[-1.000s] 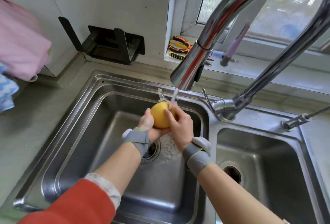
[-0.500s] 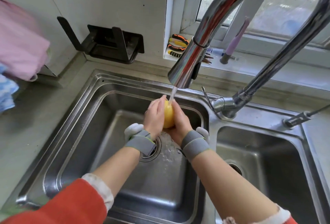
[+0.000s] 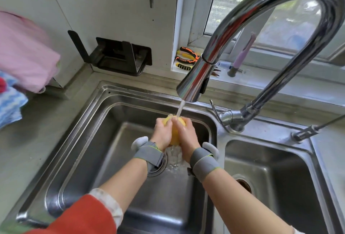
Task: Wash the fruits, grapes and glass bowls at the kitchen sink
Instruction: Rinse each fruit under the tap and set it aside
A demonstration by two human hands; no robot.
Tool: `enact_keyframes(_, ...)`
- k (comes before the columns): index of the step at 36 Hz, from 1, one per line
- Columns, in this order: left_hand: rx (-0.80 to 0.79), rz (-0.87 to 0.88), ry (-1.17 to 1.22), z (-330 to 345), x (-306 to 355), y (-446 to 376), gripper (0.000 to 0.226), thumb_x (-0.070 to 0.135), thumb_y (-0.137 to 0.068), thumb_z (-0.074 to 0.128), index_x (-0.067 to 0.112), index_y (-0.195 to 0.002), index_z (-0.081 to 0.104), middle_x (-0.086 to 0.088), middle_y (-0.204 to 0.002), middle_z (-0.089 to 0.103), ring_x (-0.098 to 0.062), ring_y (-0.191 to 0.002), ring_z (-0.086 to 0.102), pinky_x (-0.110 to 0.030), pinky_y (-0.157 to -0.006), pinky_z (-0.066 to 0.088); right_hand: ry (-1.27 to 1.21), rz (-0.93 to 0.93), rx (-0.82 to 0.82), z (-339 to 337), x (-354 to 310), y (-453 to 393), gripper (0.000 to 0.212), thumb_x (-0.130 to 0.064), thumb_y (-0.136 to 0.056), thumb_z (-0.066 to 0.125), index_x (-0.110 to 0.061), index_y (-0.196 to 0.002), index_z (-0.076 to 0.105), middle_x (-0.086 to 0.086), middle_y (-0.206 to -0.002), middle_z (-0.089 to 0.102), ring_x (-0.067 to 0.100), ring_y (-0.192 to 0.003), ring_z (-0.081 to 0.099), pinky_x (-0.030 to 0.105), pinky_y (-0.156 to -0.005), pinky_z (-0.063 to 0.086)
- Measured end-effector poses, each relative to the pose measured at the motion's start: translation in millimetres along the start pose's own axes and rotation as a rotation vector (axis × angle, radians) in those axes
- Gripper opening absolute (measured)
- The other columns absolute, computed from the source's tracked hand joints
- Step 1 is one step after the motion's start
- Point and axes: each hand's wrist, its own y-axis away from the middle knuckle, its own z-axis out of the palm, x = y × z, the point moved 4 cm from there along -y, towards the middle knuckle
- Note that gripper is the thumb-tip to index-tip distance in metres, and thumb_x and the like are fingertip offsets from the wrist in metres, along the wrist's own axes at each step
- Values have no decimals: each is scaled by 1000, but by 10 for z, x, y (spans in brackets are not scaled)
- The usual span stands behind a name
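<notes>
A yellow fruit (image 3: 175, 133) is held over the left basin of the steel sink (image 3: 78, 140), right under the running water from the chrome faucet (image 3: 196, 82). My left hand (image 3: 162, 133) grips its left side and my right hand (image 3: 186, 135) grips its right side, so only a narrow strip of the fruit shows between them. Water runs off the fruit down to the drain (image 3: 160, 166). Both wrists wear grey straps. No grapes or glass bowls are in view.
The right basin (image 3: 276, 177) has its own drain. A black wall rack (image 3: 115, 58) sits behind the sink. Pliers (image 3: 186, 58) and a purple tool (image 3: 240, 56) lie on the window sill. Pink and blue cloths (image 3: 24, 53) hang at the left.
Both hands have closed further around the fruit, turning and rubbing it under the stream; a second ago much of its yellow skin showed, now little does.
</notes>
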Motion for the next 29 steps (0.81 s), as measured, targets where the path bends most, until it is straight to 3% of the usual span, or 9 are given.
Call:
enact_keyframes(3, -153, -32, 54, 55, 5, 65, 53, 37, -88, 57, 9, -129, 38, -21, -126, 50, -32, -100, 56, -40, -60, 53, -38, 82, -2, -66, 33, -29, 50, -45, -76, 65, -16, -115, 55, 14, -119, 57, 34, -108, 59, 56, -89, 52)
enact_keyframes(5, -190, -44, 78, 48, -3, 84, 52, 32, -88, 57, 7, -130, 38, -26, -127, 49, -35, -100, 57, -39, -58, 51, -68, 85, -40, -68, 29, -18, 50, -45, -79, 67, -13, -116, 57, 16, -118, 59, 35, -109, 60, 57, -89, 51)
enact_keyframes(8, -248, -73, 125, 5, 37, 132, 35, 24, -97, 46, 12, -129, 39, -17, -115, 51, -28, -91, 56, -39, -64, 49, -99, 55, -91, -59, 1, -10, 75, -54, -64, 71, -8, -122, 57, 18, -119, 62, 34, -108, 62, 49, -86, 53)
enact_keyframes(13, -337, -147, 240, -62, 54, 185, 28, 26, -100, 42, 22, -127, 47, -12, -124, 50, -35, -112, 53, -55, -81, 50, -147, -61, -131, -150, -62, -6, 26, -25, -95, 54, -6, -113, 55, 15, -111, 57, 23, -96, 57, 39, -79, 49)
enact_keyframes(16, -325, -199, 244, -88, 79, 176, 35, 38, -101, 39, 20, -129, 48, -16, -127, 52, -40, -115, 54, -57, -81, 51, -106, -103, -177, -137, -94, 64, 17, -19, -97, 48, -15, -112, 54, 13, -108, 53, 23, -94, 53, 34, -73, 48)
enact_keyframes(19, -321, -235, 239, -76, 110, 187, 31, 42, -101, 35, 21, -120, 48, -16, -121, 53, -38, -104, 56, -61, -86, 47, 82, -169, -209, -150, -127, 139, 27, -19, -94, 49, -26, -120, 49, 11, -118, 50, 19, -97, 51, 29, -74, 45)
enact_keyframes(24, -322, -252, 278, -58, 172, 246, 28, 38, -101, 37, 25, -120, 53, -14, -115, 55, -34, -100, 56, -56, -81, 47, 519, -419, -218, -184, -123, 239, 83, -26, -67, 83, -30, -134, 36, 4, -130, 43, 16, -117, 46, 29, -100, 43)
enact_keyframes(27, -284, -113, 174, -44, 168, 271, 28, 31, -100, 43, 22, -119, 60, -12, -110, 58, -27, -93, 57, -37, -71, 51, 619, -572, -107, -207, -137, 293, 82, -27, -58, 89, -27, -127, 44, -2, -120, 51, 13, -109, 50, 28, -94, 46)
enact_keyframes(29, -239, -49, 85, -94, 124, 293, 29, 30, -100, 45, 17, -113, 66, -13, -110, 63, -27, -94, 59, -34, -72, 52, 593, -567, -87, -201, -100, 355, 80, -31, -55, 90, -27, -120, 44, -5, -109, 56, 12, -98, 57, 29, -85, 51)
